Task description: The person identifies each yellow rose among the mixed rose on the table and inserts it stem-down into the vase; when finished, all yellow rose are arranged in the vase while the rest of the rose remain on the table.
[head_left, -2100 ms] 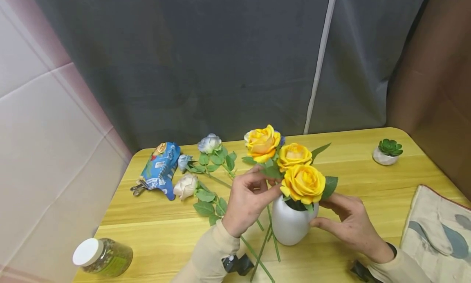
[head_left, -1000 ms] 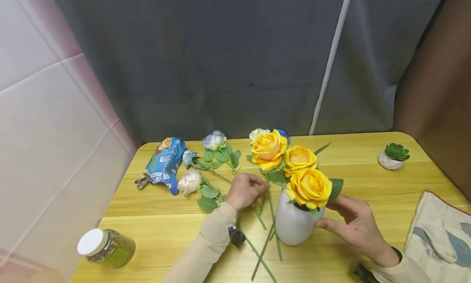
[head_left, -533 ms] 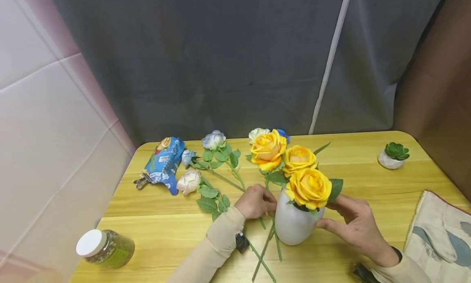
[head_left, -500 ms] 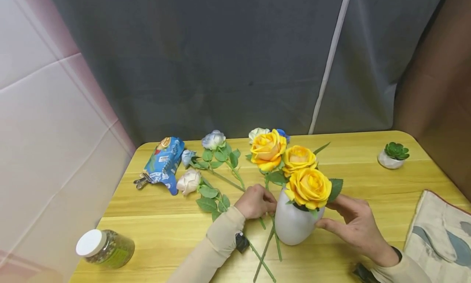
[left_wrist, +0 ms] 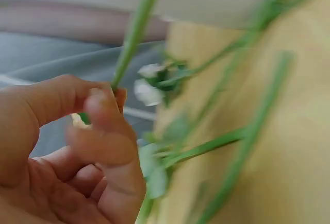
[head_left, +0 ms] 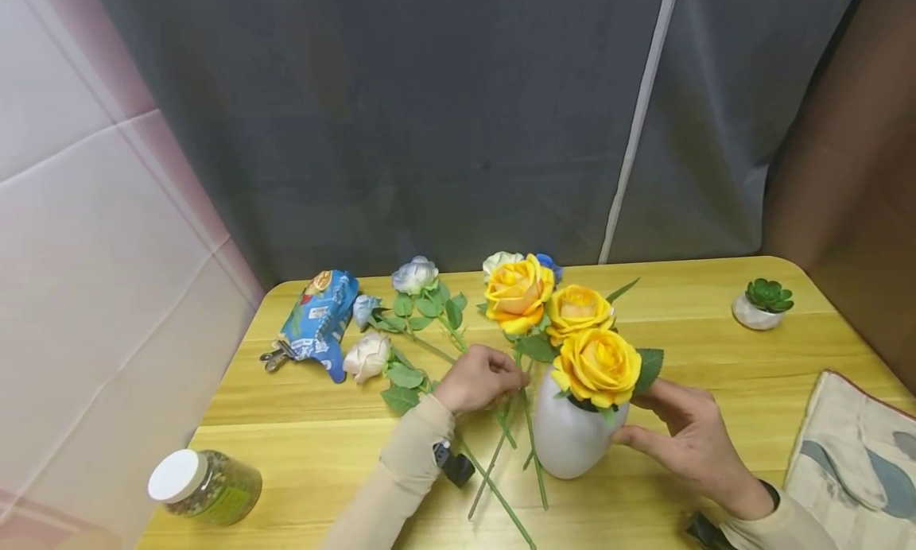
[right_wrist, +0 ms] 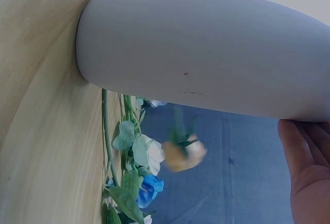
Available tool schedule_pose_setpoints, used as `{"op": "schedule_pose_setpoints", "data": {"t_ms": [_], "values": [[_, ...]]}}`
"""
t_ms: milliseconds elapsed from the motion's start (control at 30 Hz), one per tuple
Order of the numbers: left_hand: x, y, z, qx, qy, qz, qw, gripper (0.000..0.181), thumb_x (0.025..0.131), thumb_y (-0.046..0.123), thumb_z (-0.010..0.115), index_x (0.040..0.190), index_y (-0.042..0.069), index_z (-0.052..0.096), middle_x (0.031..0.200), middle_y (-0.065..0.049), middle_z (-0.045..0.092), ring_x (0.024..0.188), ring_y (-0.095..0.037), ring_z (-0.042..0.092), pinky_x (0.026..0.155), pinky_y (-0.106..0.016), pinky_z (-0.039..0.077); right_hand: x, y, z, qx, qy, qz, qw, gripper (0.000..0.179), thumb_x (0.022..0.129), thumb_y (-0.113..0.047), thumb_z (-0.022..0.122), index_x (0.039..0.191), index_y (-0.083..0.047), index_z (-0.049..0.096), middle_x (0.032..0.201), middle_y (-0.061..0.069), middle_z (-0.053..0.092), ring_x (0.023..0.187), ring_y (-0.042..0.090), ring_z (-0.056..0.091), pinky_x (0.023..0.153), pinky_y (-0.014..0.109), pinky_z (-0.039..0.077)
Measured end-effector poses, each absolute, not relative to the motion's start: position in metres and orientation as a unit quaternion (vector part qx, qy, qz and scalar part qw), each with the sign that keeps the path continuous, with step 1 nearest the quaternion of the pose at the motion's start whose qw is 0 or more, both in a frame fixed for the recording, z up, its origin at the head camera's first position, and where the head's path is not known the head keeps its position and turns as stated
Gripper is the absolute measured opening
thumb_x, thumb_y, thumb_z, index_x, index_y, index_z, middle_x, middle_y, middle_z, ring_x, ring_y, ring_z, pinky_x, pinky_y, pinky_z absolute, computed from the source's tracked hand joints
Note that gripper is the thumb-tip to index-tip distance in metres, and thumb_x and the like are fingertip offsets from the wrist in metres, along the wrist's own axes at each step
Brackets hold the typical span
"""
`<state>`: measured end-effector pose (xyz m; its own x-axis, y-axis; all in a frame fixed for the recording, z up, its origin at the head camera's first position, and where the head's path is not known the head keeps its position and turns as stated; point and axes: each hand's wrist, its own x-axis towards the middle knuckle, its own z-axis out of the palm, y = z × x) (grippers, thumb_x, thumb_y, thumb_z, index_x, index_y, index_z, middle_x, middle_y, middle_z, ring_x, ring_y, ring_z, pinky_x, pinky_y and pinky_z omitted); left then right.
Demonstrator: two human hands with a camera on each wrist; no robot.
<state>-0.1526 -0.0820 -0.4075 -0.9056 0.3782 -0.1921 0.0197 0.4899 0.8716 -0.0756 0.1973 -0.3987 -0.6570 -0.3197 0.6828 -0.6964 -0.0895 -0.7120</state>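
Observation:
The left hand [head_left: 478, 379] pinches a green stem [left_wrist: 136, 31] between thumb and fingers, left of the vase. This stem belongs to a yellow rose [head_left: 518, 293], whose blurred head shows above the table in the right wrist view. At the upper side of a smooth pale grey vase [head_left: 565, 439], the right hand [head_left: 690, 435] holds on with thumb in front and fingers behind. Two more yellow roses, one behind [head_left: 578, 309] and one in front [head_left: 599, 367], stand in the upright vase with dark green leaves. Their stems are hidden inside it.
Pale blue [head_left: 415, 276] and cream [head_left: 367, 357] roses lie left with crossing stems. White [head_left: 501, 262] and blue [head_left: 548, 265] blooms lie behind. Around are a clipped blue packet [head_left: 318, 319], a lidded jar [head_left: 207, 486], a potted succulent [head_left: 764, 302] and an oven mitt [head_left: 855, 455].
The left hand has left the roses at the vase, gone down to the stems and pinched one. That stem's lower end has swung left. The right hand has stayed at the vase.

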Motion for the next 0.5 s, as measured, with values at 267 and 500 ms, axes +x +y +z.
{"op": "schedule_pose_setpoints", "data": {"t_ms": [267,500], "values": [[-0.151,-0.117,-0.363,0.116,0.753,0.633,0.138,0.019,0.100,0.007,0.064,0.111,-0.008,0.068,0.098,-0.016,0.071,0.077,-0.013,0.064,0.062,-0.031,0.059,-0.075,0.197,-0.399,0.388,-0.658,0.627,0.152,0.058,0.077,0.017,0.080,0.131,0.019,0.057,0.137,0.009,0.067,0.124,0.014,0.065,0.096,0.022,0.055],[-0.133,-0.134,-0.322,0.133,0.697,0.703,0.039,0.016,0.100,0.007,0.066,0.110,-0.005,0.065,0.094,-0.007,0.073,0.082,-0.016,0.071,0.064,-0.038,0.062,-0.076,0.197,-0.399,0.387,-0.660,0.626,0.154,0.059,0.076,0.017,0.080,0.131,0.019,0.057,0.138,0.009,0.067,0.124,0.014,0.065,0.096,0.022,0.055]]}}
